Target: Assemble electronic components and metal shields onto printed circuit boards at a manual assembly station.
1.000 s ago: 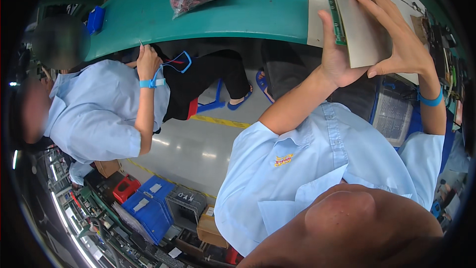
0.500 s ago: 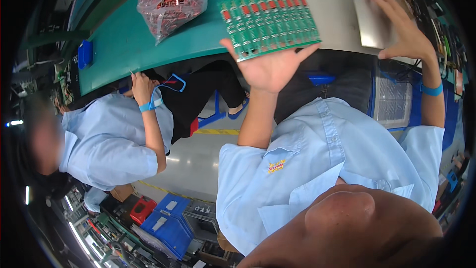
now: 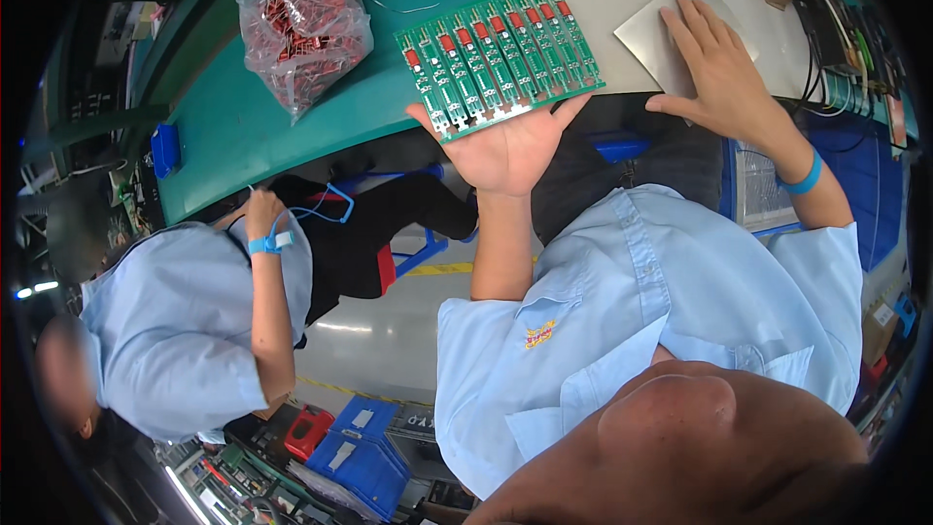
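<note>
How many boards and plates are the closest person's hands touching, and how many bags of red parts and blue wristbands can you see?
Board: 1
Plate: 1
Bag of red parts: 1
Blue wristbands: 2
Total: 5

We note a small embroidered emblem (image 3: pixel 539 334) in yellow and reddish purple on the chest of the wearer's light-blue shirt (image 3: pixel 607 282); its stitched lettering is too small for us to read with certainty. We record a short row of pale characters (image 3: pixel 420 422) on a dark grey crate (image 3: pixel 425 449), and two white labels (image 3: pixel 362 419) on blue bins (image 3: pixel 381 474), their content illegible. White printed marks on the green circuit board (image 3: pixel 496 68) are likewise too fine for us to resolve.
</note>
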Tool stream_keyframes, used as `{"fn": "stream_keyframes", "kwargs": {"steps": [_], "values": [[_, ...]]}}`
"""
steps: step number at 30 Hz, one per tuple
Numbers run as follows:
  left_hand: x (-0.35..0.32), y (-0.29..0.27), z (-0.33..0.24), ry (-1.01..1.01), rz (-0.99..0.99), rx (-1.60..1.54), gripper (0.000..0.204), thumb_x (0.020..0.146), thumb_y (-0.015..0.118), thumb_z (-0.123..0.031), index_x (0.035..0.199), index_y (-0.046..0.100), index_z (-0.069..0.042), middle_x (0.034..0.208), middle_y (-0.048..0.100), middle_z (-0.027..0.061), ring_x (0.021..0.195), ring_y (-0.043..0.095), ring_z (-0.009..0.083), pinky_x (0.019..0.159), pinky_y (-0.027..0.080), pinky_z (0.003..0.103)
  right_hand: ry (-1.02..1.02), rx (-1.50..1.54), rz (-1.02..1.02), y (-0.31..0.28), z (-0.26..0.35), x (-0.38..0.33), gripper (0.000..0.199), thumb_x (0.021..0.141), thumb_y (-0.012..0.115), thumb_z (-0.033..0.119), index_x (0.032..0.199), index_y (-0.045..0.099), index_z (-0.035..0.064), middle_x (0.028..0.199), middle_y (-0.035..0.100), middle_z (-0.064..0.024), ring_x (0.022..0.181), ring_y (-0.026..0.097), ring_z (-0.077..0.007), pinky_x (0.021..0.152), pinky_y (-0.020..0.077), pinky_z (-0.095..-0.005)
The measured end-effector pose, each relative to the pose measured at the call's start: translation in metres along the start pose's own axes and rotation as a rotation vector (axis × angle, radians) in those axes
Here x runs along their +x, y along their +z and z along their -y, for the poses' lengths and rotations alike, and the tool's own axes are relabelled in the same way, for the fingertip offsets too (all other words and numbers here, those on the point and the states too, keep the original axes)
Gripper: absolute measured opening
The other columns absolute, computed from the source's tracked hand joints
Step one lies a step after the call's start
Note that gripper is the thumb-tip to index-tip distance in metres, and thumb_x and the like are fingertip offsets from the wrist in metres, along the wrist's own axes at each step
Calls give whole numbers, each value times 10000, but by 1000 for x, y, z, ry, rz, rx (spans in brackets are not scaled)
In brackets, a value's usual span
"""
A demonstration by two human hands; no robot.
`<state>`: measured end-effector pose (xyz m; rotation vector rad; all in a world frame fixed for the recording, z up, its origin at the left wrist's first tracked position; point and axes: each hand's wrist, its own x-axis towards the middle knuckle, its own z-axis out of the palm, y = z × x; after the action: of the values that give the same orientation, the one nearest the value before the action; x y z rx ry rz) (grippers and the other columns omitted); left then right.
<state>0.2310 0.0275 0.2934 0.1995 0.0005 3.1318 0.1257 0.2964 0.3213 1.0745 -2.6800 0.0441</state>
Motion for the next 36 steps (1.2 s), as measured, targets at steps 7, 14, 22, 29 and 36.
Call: {"fn": "stream_keyframes", "kwargs": {"steps": [7, 14, 22, 29, 36], "values": [[7, -20, -13, -5, -7, 39, 967, 844, 494, -841, 1634, 257, -335, 1721, 194, 50, 1584, 91, 387, 1195, 5, 752, -84, 8, 142, -3, 2, -21, 822, 744, 816, 246, 1490, 487, 146, 1618, 387, -139, 1476, 356, -381, 1174, 383, -462], [15, -18, -12, -45, 24, 76, 982, 830, 538, -828, 1630, 271, -326, 1718, 203, 50, 1586, 85, 387, 1200, 20, 751, -52, 74, 175, -33, -38, -77, 735, 738, 824, 201, 1417, 548, 159, 1611, 393, -146, 1487, 342, -365, 1175, 382, -466], [25, -13, -2, -75, 1, 17, 996, 829, 517, -845, 1636, 255, -323, 1720, 188, 64, 1581, 83, 407, 1199, 22, 751, 385, 140, -67, 9, -6, -64, 732, 704, 864, 375, 1352, 601, 162, 1599, 419, -102, 1456, 377, -357, 1181, 356, -485], [28, -8, -8, -173, -36, 115, 1000, 835, 416, -902, 1639, 242, -333, 1715, 206, 75, 1566, 141, 428, 1172, 91, 776, 186, 411, -194, -16, -22, -30, 791, 667, 869, 510, 1321, 613, 147, 1577, 429, -90, 1431, 392, -337, 1168, 340, -480], [42, -8, -6, -353, 199, -38, 871, 964, 473, -715, 1644, 219, -235, 1702, 196, 158, 1558, 143, 453, 1157, 238, 771, 86, -235, 872, -52, -10, 56, 1016, 661, 937, 498, 1476, 516, 60, 1582, 374, -222, 1433, 358, -418, 1180, 295, -562]]}}
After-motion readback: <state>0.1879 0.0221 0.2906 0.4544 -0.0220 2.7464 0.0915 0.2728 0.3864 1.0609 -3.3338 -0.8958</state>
